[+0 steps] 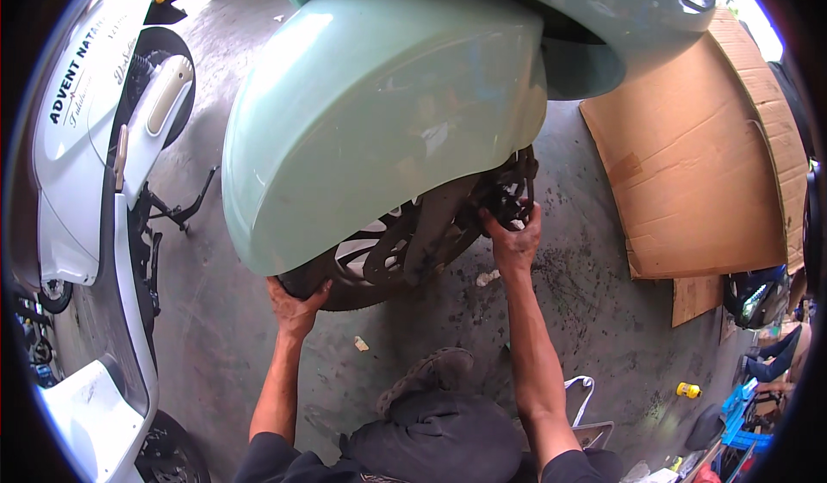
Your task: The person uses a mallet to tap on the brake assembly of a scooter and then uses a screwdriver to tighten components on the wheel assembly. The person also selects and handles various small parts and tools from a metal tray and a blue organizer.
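Note:
A pale green scooter front fender (379, 113) fills the middle of the view and covers most of the front wheel (379, 259). My left hand (295, 304) grips the black tyre at the wheel's lower left edge. On the wheel's right side, my right hand (513, 240) reaches in near the hub and the dark brake parts (510, 186), fingers curled on them. What exactly it holds is hidden. Both hands are smeared with grease. My bent knee in dark trousers (435, 423) sits below the wheel.
A white scooter (95, 156) is parked at the left with its side stand (185, 207) out. Flattened cardboard (698, 164) lies on the concrete floor at the right. A small yellow object (687, 390) and blue items (739, 414) lie at the lower right.

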Tool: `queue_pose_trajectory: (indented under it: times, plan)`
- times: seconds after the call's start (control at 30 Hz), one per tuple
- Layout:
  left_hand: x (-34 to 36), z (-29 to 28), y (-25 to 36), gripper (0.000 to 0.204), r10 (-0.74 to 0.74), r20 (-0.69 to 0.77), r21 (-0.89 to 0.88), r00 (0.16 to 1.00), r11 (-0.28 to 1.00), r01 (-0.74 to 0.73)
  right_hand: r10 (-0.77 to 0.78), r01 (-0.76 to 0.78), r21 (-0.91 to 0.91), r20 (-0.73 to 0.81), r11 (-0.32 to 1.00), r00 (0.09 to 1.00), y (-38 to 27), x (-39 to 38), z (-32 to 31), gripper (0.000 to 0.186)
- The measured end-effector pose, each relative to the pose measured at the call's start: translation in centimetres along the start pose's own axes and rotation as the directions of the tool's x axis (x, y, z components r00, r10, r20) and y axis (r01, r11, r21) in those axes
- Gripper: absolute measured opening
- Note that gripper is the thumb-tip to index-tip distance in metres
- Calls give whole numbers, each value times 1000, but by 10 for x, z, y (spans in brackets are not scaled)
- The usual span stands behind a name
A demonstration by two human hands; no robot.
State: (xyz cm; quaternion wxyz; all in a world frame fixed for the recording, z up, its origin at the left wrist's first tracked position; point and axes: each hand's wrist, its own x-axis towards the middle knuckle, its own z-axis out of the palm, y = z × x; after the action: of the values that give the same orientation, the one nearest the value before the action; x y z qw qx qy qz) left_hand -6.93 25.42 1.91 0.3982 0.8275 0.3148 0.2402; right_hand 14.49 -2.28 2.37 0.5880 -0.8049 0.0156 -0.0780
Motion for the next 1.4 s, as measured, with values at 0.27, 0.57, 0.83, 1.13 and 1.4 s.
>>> queue_pose_trajectory:
  times: [0.27, 0.57, 0.83, 1.13, 1.4]
  plan:
    - [-5, 2, -14, 97, -38, -36, 42, 999, 998, 40, 51, -52, -31, -37, 998, 998, 2, -4, 9, 61]
    - [-3, 10, -12, 94, -2, -88, 59, 996, 998, 7, -8, 11, -23, 119, 1000, 993, 14, 1, -12, 64]
    - [-177, 101, -15, 37, -240, 637, -454, 732, 651, 608, -73, 185, -439, 261, 879, 963, 3, 6, -32, 77]
    - [-44, 263, 109, 71, 253, 775, -478, 579, -365, 799, 46, 381, -784, 460, 490, 887, -28, 13, -64, 86]
    - [-39, 266, 122, 47, 29, 868, -431, 495, -452, 781, 547, -302, -828, 7, 473, 837, 127, -86, -169, 71]
